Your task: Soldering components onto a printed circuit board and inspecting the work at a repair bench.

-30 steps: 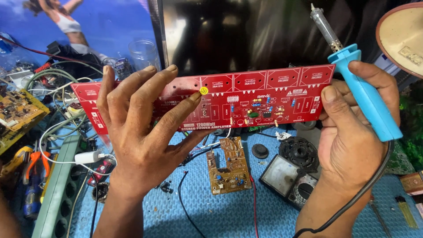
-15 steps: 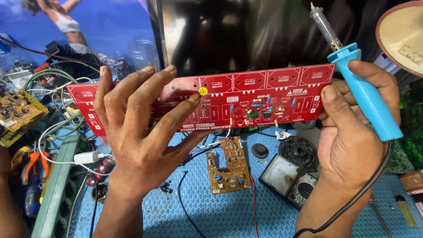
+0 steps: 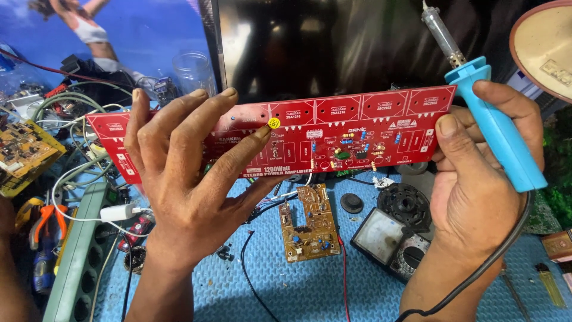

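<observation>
Little has moved in the past second: both hands hold as they did, the long red circuit board point(image 3: 333, 134) only a touch steadier above the bench. The left hand point(image 3: 190, 179) lies spread across the board's left half, fingers fanned apart over its face, thumb tip pressing beside a small yellow component point(image 3: 274, 123). The right hand point(image 3: 476, 179) grips two things at once, thumb clamped on the board's right end while the curled fingers close round the blue handle of a soldering iron point(image 3: 482, 113), its metal tip raised clear above the board.

Held this way, the board hangs in the air well above the blue work mat point(image 3: 298, 286), in front of a dark screen point(image 3: 322, 48). Doing this well likely means keeping the iron's tip pointed away from fingers and the cord slack, and supporting the board by its edges so the small parts near its middle are not bent.

Below lie a small brown circuit board point(image 3: 307, 223), an analogue meter point(image 3: 390, 241), and a green power strip point(image 3: 77, 256); orange-handled pliers point(image 3: 47, 220) sit at far left. The board's underside is hidden, the left hand covers much of its left half, and the tangle of wires behind is hard to sort out.
</observation>
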